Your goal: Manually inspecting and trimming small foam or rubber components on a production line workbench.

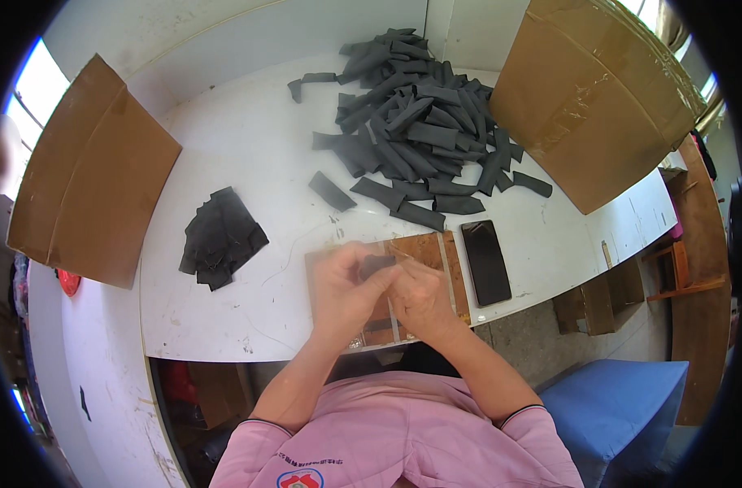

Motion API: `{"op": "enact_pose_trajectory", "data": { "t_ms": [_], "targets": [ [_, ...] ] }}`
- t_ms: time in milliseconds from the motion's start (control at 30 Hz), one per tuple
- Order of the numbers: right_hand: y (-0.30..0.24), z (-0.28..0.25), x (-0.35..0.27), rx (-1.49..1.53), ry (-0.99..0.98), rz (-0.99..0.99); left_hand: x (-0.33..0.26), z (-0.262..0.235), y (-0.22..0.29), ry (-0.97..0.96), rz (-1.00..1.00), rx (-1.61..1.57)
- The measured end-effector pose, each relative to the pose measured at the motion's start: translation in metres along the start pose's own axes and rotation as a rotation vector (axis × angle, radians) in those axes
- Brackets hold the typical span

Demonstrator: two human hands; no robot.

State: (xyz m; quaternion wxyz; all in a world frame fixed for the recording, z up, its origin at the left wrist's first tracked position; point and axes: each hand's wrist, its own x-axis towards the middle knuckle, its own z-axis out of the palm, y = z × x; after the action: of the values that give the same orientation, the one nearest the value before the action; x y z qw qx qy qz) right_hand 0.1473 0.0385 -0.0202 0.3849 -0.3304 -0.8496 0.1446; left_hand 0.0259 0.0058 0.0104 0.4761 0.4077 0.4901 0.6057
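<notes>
Both my hands meet above a brown board (433,244) near the table's front edge. My left hand (344,286) is closed around a small dark grey fabric piece (376,266). The fingers of my right hand (424,297) are pinched together at the right end of that same piece. Its lower part is hidden by my fingers. Farther back lies a large heap of dark grey fabric tubes (424,134), with a single tube (332,191) apart from it on the near left side. A stack of flat black fabric pieces (223,236) sits left of my hands.
Just right of the board lies a black phone (485,262). Cardboard boxes stand on the left (94,179) and right (598,98) of the white table (249,163). A blue bin (619,415) is at my lower right, and a loose thread crosses the tabletop near the board.
</notes>
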Motion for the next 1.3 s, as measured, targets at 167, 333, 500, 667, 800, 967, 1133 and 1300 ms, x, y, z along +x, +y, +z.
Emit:
{"op": "enact_pose_trajectory", "data": {
  "t_ms": [167,333,500,667,800,967,1133,1300],
  "targets": [
    [0.006,-0.002,0.002,0.147,0.041,-0.063,-0.006,0.007,0.009,-0.071,0.211,0.010],
    [0.011,0.005,-0.003,0.155,0.012,-0.030,-0.004,0.009,0.008,-0.021,0.116,0.059],
    [0.002,-0.011,0.007,0.111,-0.093,-0.008,-0.011,0.000,0.015,-0.029,0.212,-0.177],
    [-0.009,-0.025,0.021,0.079,-0.114,-0.031,-0.009,0.000,0.018,-0.007,0.264,-0.379],
    [-0.009,-0.027,0.024,0.035,-0.129,-0.072,-0.007,-0.014,0.015,0.117,0.218,-0.599],
    [0.001,-0.008,0.014,0.053,-0.087,-0.045,-0.007,-0.015,0.009,0.143,0.208,-0.417],
    [-0.001,-0.009,0.015,0.114,-0.106,-0.131,-0.006,-0.025,0.005,0.129,0.286,-0.266],
    [0.003,-0.012,0.019,0.115,-0.171,-0.135,-0.001,-0.025,0.000,0.143,0.237,-0.193]
  ]
}}
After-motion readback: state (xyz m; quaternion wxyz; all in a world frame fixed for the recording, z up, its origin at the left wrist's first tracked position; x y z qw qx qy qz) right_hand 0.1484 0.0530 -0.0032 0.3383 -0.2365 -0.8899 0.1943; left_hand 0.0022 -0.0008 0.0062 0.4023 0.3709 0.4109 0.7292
